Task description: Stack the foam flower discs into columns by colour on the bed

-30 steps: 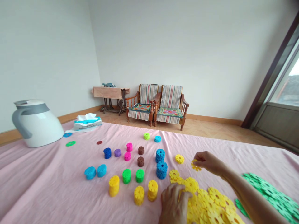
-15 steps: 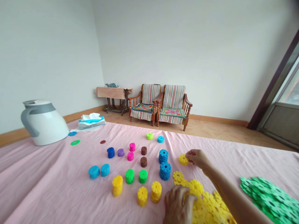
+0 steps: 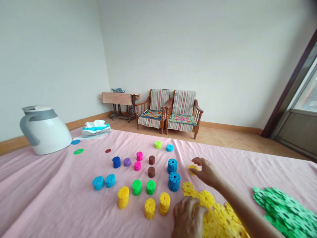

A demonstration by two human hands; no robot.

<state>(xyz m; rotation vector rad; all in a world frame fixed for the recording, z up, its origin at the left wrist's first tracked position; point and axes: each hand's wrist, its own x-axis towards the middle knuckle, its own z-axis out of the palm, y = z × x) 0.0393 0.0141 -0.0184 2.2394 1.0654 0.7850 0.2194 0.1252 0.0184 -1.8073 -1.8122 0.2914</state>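
Your right hand is open, its fingers raised and spread just above a yellow snowflake disc lying on the pink sheet, and it shows no clear grip. Your left hand rests curled on the loose yellow disc pile; you cannot tell whether it grips a piece. Two blue disc stacks stand just left of your right hand, and yellow disc stacks stand left of your left hand. A green disc pile lies beyond your right forearm.
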